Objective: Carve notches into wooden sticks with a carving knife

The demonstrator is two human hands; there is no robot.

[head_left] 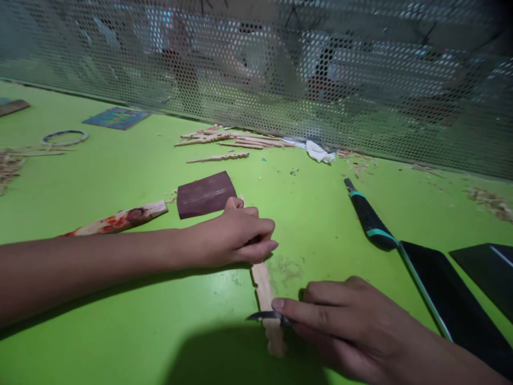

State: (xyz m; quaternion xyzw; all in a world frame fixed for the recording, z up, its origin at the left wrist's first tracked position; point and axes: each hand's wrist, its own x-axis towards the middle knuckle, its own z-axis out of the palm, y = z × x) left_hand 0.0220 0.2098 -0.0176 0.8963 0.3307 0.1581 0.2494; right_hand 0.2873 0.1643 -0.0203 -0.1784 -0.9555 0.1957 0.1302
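A flat, pale wooden strip [263, 283] with notched edges lies on the green table, pointing away from me. My left hand [240, 235] is closed on its far end and presses it against the tabletop; that end is hidden beneath the fingers. In my right hand [348, 321] is a small knife [262, 315], its dark curved blade lying across the strip near the close end. The index finger rests along the back of the blade, while the handle is hidden in the palm. Just beyond my left hand is a piece of brown sandpaper [206, 195].
A black-and-green cleaver [433, 278] lies at right beside another dark blade [487, 272]. A bark-patched stick [128, 218] is left of the sandpaper. Several carved sticks [240, 140] and a crumpled tissue [319, 152] lie before the perforated metal screen [256, 69]. Shavings [491, 203] lie right.
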